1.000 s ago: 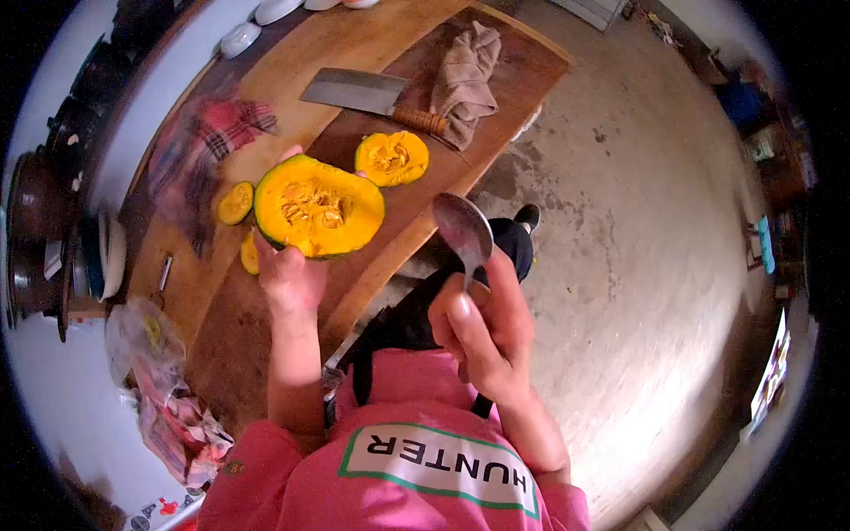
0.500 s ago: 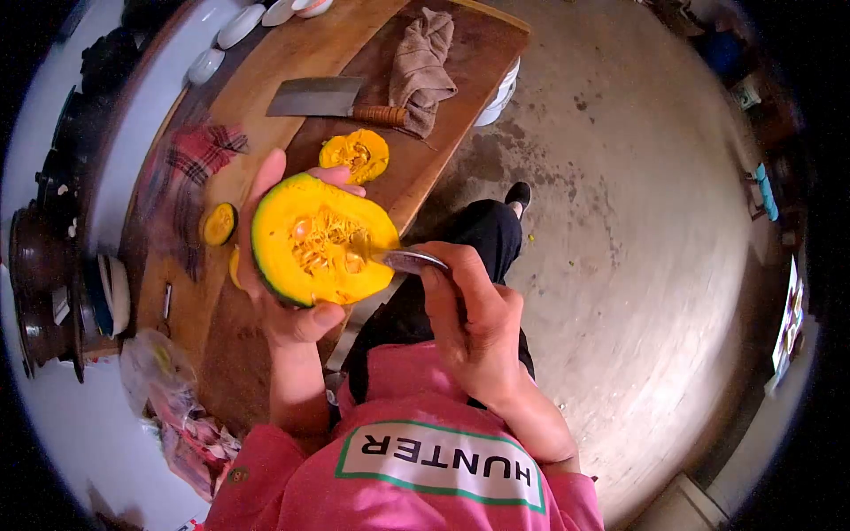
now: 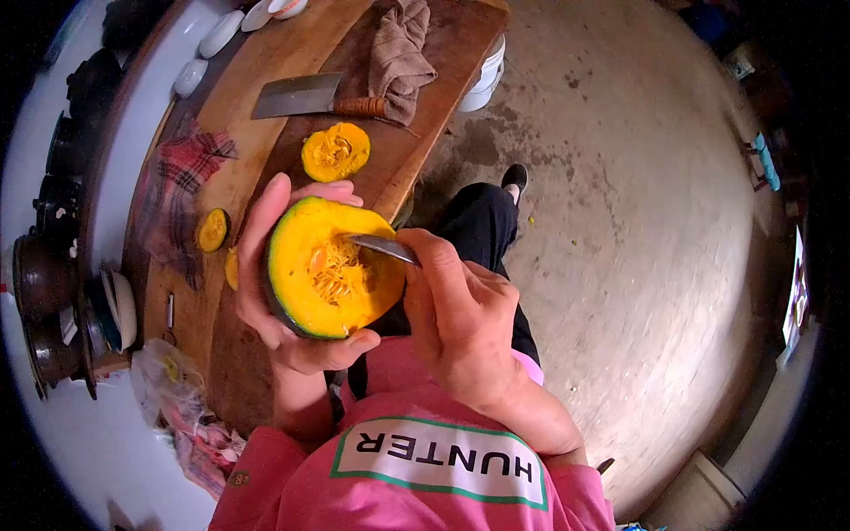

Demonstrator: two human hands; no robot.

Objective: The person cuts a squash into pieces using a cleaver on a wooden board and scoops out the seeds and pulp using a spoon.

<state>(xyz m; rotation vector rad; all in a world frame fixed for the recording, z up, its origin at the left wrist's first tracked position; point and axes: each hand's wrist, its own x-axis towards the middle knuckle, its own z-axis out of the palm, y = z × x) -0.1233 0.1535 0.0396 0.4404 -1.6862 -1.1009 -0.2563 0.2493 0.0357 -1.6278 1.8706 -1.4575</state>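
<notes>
My left hand (image 3: 282,327) is wrapped round a green-skinned pumpkin half (image 3: 305,305), its orange cut face turned up toward me. Seeds and stringy pulp fill the hollow in its middle. My right hand (image 3: 465,314) grips a metal spoon (image 3: 388,247), whose tip reaches into the upper edge of that hollow. Beyond my left fingers, the other pumpkin half (image 3: 336,152) lies cut side up on the wooden table (image 3: 239,305). A small round pumpkin slice (image 3: 213,230) lies to the left, and another orange piece is partly hidden behind my left hand.
A cleaver (image 3: 301,97) with a wooden handle lies on the table beside a brown cloth (image 3: 400,62). At left are a plaid cloth (image 3: 181,168), a plastic bag (image 3: 164,376) and white bowls (image 3: 221,34). A white bucket (image 3: 482,84) stands past the table's right edge.
The spoon has shifted from the hollow's right side to its upper edge. The held pumpkin half sits slightly lower and turned in my left hand. The whole view has shifted a little.
</notes>
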